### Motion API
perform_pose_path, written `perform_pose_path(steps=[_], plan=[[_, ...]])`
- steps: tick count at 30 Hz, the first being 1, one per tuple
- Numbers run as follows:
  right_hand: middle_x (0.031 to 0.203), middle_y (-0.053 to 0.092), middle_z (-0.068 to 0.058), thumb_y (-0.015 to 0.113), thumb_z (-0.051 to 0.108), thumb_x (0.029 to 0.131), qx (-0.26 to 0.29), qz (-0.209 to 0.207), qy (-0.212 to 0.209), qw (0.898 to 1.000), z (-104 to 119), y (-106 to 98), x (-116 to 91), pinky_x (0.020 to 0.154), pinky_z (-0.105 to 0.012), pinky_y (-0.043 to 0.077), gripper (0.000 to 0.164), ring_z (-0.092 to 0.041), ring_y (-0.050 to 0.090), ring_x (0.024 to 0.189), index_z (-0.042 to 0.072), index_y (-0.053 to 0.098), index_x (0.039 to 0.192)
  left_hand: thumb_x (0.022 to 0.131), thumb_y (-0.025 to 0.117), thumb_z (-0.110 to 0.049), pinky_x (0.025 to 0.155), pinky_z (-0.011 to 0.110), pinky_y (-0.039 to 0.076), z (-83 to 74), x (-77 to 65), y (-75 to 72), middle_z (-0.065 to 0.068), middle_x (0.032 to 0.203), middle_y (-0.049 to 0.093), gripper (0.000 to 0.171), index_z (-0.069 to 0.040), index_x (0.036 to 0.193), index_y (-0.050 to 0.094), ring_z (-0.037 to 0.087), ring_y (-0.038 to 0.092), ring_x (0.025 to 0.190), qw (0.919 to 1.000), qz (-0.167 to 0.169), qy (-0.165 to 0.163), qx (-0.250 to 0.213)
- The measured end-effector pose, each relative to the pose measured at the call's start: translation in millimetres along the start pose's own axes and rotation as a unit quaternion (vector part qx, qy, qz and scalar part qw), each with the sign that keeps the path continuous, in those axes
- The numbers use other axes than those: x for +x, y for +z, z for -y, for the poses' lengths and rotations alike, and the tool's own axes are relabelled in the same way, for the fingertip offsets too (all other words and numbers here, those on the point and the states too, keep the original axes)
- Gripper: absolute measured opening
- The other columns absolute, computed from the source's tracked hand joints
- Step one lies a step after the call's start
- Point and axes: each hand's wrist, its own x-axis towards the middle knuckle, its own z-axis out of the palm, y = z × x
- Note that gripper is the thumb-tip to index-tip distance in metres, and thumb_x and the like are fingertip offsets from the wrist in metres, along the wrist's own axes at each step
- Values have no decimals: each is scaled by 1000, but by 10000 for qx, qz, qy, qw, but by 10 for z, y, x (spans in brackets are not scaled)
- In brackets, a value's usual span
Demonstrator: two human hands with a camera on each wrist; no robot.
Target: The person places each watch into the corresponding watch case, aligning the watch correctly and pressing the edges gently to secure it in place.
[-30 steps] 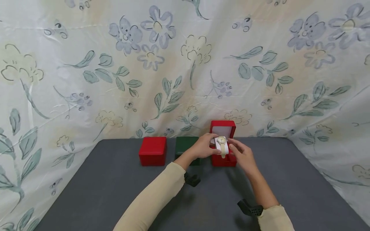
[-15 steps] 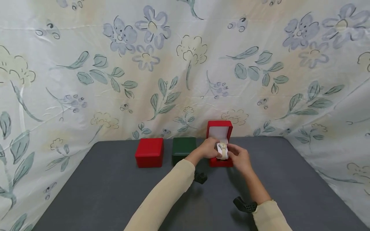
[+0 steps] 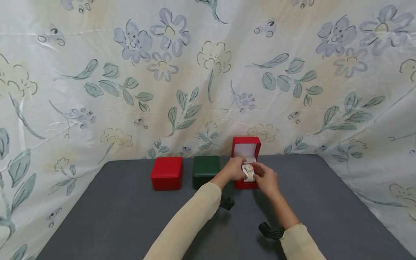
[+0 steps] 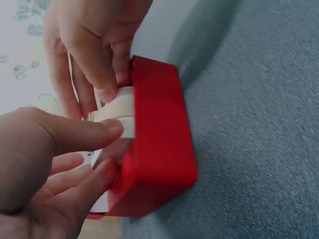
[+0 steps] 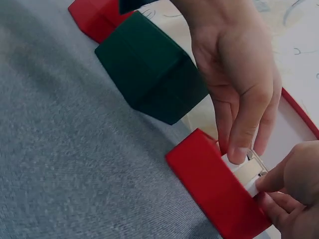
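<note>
A wristwatch point(image 3: 249, 168) with a pale strap is wrapped around a white watch cushion point(image 4: 128, 128). The cushion sits partly down inside an open red watch box point(image 3: 247, 185), whose white-lined lid point(image 3: 246, 150) stands up at the back. My left hand point(image 3: 235, 168) pinches the cushion from the left. On the opposite side my right hand point(image 3: 267, 180) holds it with thumb and fingers. In the right wrist view, the left thumb presses the cushion's near end, close to the strap point(image 5: 247, 173). Fingertips of both hands reach into the box opening, and some are hidden behind the cushion.
Left of the open box stands a closed green box point(image 3: 206, 169), partly behind my left forearm. Farther left is a closed red box point(image 3: 167, 173). All rest on a dark grey table point(image 3: 130, 216), with a flowered cloth point(image 3: 182, 72) hanging behind.
Both hands have lowered the cushion with the watch from above the red box down into its opening. The view has shifted slightly to the right.
</note>
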Motion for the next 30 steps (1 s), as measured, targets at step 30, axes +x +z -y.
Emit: perform_pose_path(steps=[30], plan=[[133, 57, -21, 52, 9, 98, 494, -21, 414, 9979, -108, 8, -21, 104, -53, 43, 39, -36, 54, 123, 7, 51, 137, 98, 51, -41, 87, 38, 53, -104, 203, -441, 8, 118, 61, 43, -9, 127, 52, 22, 57, 103, 9655, -2079, -1033, -1180]])
